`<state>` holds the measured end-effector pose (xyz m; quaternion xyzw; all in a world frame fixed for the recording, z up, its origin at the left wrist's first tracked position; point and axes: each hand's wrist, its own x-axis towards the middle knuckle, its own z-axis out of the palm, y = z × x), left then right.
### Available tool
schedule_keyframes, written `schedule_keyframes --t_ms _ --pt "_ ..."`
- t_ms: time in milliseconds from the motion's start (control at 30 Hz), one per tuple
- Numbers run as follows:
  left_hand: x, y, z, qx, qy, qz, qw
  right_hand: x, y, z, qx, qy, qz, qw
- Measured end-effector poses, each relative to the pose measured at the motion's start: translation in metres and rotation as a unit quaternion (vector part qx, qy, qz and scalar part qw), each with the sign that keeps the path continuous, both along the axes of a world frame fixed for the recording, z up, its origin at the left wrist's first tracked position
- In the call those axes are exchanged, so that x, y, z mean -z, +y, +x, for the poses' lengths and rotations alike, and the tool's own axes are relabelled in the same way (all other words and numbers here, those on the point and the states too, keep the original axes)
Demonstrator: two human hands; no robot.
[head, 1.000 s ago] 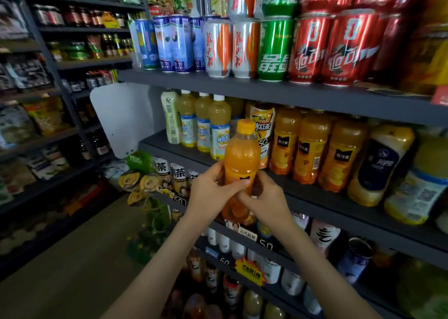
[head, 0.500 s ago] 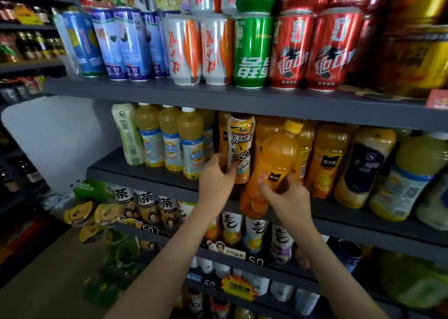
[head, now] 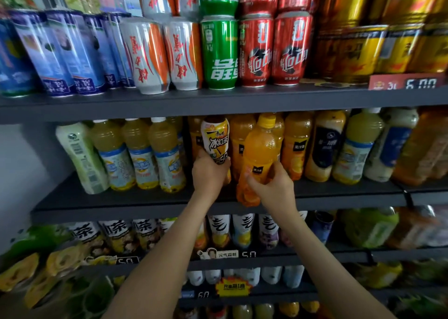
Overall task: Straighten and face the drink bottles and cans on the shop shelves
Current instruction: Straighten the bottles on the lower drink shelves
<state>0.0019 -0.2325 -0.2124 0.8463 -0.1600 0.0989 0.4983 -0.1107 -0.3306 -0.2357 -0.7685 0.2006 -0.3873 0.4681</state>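
Observation:
An orange juice bottle (head: 260, 149) with a yellow cap leans over the front edge of the middle shelf (head: 121, 202), its base just past the edge. My right hand (head: 271, 187) grips its lower half. My left hand (head: 209, 173) holds the lower part of an iced tea bottle (head: 215, 136) with a white and yellow label, which stands on the shelf just left of the orange one. More orange juice bottles (head: 295, 144) stand in a row behind and to the right.
Pale yellow drink bottles (head: 140, 153) fill the shelf's left part. The top shelf carries blue, white-orange, green (head: 219, 52), red (head: 274, 49) and gold cans. Tea bottles (head: 242, 231) and price tags line the lower shelves. A grey wall lies at left.
The view has moved closer to the shelf. My right hand carried the orange bottle in towards the middle shelf. My left hand left that bottle and took hold of the iced tea bottle.

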Motion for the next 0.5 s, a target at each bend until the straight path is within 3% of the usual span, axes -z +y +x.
schedule_keyframes --t_ms 167,500 --pt "0.004 0.042 -0.026 0.03 -0.041 -0.008 0.999 0.0 0.012 0.0 0.028 0.006 -0.023 0.999" --pt "-0.004 0.119 -0.029 0.025 0.01 -0.032 0.999 -0.007 0.045 0.061 0.004 0.033 -0.073 0.997"
